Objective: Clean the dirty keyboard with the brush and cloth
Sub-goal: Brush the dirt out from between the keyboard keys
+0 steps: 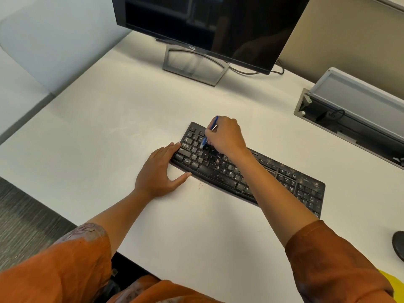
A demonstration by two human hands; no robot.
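A black keyboard [262,173], speckled with crumbs, is being steadied at its left end by the left hand [160,171], whose straight fingers and thumb are lying against its edge on the white desk [109,127]. A blue brush [208,134] is being gripped by the right hand [225,136] and its pale tip is being pressed onto the upper-left keys. A dark monitor [207,25] is being shown behind.

keyboard [220,167]: middle keys hidden under right forearm | brush [206,138]: handle mostly buried in right hand [225,136] | monitor [207,25] behind keyboard: top cut off | dark round thing [398,246] right of keyboard: cut by edge, unidentifiable
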